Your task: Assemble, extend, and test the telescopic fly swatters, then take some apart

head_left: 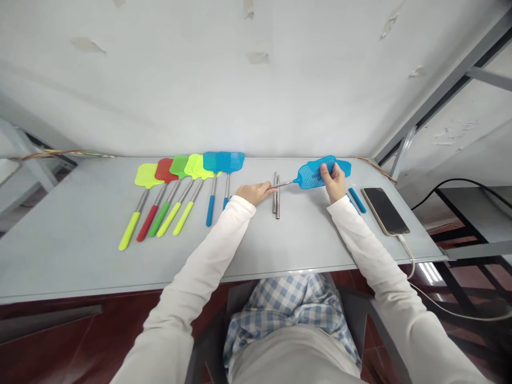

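Note:
My left hand [255,193] pinches a thin metal rod [285,184], held about level over the table. The rod's right end meets a blue fly swatter head [312,175], which my right hand [334,180] grips at its far side between thumb and fingers. Behind that hand another blue swatter head [344,167] shows in part. Just right of my left hand, loose metal tubes [278,205] lie side by side, partly under the held rod. Blue handle grips [357,200] lie beside my right wrist, one of them mostly hidden by it.
To the left lies a row of fly swatters with handles: yellow [138,213], red [154,208], green [168,200], more yellow ones and blue ones [212,192]. A phone [385,210] with a white cable [408,250] rests at the table's right. The wall [180,80] rises behind.

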Demonstrator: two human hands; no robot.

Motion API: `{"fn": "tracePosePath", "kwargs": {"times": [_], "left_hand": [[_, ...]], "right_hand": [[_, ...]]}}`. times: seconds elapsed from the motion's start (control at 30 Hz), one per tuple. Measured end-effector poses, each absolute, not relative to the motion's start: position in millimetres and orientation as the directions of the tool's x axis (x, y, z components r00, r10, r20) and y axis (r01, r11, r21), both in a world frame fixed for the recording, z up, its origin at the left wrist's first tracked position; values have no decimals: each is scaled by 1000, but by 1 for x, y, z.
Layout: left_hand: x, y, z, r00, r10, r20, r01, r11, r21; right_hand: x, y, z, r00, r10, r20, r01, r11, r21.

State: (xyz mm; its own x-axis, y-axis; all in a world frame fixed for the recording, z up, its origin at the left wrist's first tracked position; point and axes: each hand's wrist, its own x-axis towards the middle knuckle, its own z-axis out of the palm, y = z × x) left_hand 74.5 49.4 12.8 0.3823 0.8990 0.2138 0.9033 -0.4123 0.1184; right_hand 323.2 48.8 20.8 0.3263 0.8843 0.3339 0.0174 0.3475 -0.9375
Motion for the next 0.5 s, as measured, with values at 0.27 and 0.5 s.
{"fn": "tracePosePath", "kwargs": {"times": [0.27, 0.5], "left_hand": [[67, 21, 28, 69, 971, 228, 691, -211, 692], [75, 15, -5, -141, 975, -173, 122, 191, 974]], "right_hand": [[332, 50, 22, 384, 842, 378, 50, 389, -920], [304, 45, -7, -22, 933, 358, 572, 306, -761]]}}
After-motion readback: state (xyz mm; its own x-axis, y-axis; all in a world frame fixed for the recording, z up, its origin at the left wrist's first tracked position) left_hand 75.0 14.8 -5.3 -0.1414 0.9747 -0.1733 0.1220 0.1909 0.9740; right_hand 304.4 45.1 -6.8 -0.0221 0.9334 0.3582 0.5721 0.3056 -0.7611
